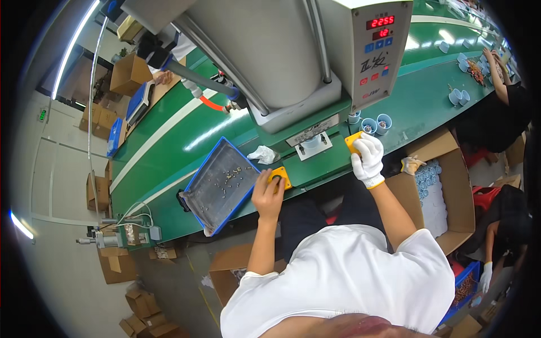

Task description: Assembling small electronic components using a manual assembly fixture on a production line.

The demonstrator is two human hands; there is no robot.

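Observation:
My bare left hand (267, 194) rests with its fingers stretched over a yellow button box (280, 177) on the green bench. A dark round button shows beside the fingertips. On the other side, my right hand (367, 160), in a white knit glove, lies against a second yellow button box (351, 142); its fingers are apart and partly cover that box. Between the two boxes stands a press machine (270, 62) with a large grey cylinder. Below its head, a light blue cup (311, 143) sits at a white metal plate (315, 150), partly hidden by the head.
A blue-rimmed tray (198, 179) with small metal parts lies left, near crumpled white plastic (264, 155). Light blue cups (383, 123) with contents stand right of the press. An open carton (459, 194) holds more cups. Co-workers' arms (498, 76) show at far right.

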